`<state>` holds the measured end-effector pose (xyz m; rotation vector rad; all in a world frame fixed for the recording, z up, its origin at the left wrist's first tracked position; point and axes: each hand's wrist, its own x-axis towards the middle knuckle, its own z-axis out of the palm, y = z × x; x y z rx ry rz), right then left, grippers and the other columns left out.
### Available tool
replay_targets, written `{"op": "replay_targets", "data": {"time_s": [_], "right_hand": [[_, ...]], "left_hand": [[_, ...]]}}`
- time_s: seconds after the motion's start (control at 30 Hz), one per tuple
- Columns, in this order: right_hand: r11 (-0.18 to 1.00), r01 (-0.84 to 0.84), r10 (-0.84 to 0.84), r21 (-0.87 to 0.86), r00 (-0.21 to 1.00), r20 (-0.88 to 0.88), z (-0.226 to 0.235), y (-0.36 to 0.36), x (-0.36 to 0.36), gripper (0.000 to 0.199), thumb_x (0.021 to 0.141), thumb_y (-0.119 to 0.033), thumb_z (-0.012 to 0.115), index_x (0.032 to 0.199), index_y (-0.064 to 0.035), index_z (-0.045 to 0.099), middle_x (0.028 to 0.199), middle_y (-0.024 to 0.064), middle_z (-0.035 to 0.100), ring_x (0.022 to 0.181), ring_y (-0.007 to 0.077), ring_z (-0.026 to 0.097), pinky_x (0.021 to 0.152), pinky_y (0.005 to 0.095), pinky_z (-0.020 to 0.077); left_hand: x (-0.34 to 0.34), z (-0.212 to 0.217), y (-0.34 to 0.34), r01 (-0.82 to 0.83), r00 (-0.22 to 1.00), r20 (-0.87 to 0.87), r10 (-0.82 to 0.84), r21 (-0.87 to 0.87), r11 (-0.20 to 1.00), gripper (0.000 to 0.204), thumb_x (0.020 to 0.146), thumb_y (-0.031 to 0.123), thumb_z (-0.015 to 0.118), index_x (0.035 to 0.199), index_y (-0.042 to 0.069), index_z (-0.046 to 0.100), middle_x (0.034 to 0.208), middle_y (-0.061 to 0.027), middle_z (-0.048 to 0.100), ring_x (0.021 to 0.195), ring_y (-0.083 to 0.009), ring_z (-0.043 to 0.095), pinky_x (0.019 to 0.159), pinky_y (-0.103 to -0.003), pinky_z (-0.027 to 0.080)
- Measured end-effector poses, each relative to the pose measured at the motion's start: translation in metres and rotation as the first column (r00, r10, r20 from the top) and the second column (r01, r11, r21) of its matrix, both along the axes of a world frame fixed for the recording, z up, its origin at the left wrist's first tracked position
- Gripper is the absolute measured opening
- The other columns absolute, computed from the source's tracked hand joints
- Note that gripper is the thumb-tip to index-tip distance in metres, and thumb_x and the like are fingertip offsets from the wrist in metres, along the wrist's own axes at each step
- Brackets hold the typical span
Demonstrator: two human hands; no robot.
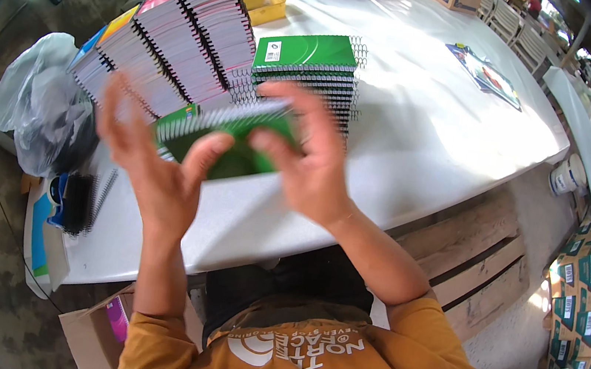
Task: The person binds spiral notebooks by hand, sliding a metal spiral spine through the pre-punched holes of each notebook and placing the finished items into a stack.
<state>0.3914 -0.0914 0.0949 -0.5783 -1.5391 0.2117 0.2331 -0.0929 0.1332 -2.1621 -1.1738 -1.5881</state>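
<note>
Holding a green notebook [230, 142] in both hands, left [156, 166] and right [313, 164], we judge stacking on the pile [308, 63] comes next.

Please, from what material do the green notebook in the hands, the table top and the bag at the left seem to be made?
Green spiral notebook: likely glossy card cover over paper, with a wire coil; it is blurred. White table top: smooth, sun-glared, perhaps laminate or plastic. Pale crumpled bag: thin translucent plastic film, by its wrinkles and sheen.

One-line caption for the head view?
Both hands, left and right, hold a green spiral notebook above a white table stacked with notebooks.
</note>
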Motion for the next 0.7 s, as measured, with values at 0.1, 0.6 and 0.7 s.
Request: {"op": "replay_targets", "data": {"time_s": [0.1, 0.6, 0.7], "right_hand": [[0.983, -0.162, 0.095, -0.081, 0.84, -0.534, 0.022, 0.012, -0.004, 0.04, 0.086, -0.011, 0.06, 0.12, 0.0013, 0.044, 0.118, 0.0179, 0.051, 0.099, 0.0254, 0.056, 0.086, 0.0317, 0.0433], [0.763, 0.49, -0.602, -0.422, 0.776, -0.187, -0.011, 0.082, 0.047, 0.038, 0.094, -0.027, 0.046, 0.112, 0.0044, 0.058, 0.101, 0.0227, 0.063, 0.095, 0.0322, 0.062, 0.083, 0.0357, 0.0476], [0.758, 0.452, -0.601, -0.471, 0.765, -0.231, -0.011, 0.08, 0.043, 0.036, 0.092, -0.025, 0.052, 0.109, 0.005, 0.059, 0.102, 0.0226, 0.063, 0.097, 0.0298, 0.062, 0.085, 0.0336, 0.0466]], "left_hand": [[0.028, -0.002, 0.005, 0.409, 0.801, 0.564, -0.2, -0.271, 0.871, 0.05, 0.082, 0.019, 0.067, 0.12, -0.005, 0.046, 0.115, -0.0104, 0.053, 0.102, -0.0162, 0.048, 0.092, -0.033, 0.037], [0.081, -0.027, 0.116, -0.07, 0.985, 0.138, 0.104, -0.236, 0.969, 0.039, 0.083, 0.039, 0.062, 0.096, 0.003, 0.064, 0.087, -0.0146, 0.061, 0.085, -0.0255, 0.058, 0.071, -0.033, 0.047], [0.072, -0.022, 0.112, -0.063, 0.982, 0.153, 0.114, -0.302, 0.951, 0.038, 0.083, 0.036, 0.064, 0.097, 0.0, 0.062, 0.086, -0.014, 0.063, 0.082, -0.0209, 0.058, 0.071, -0.031, 0.046]]}}
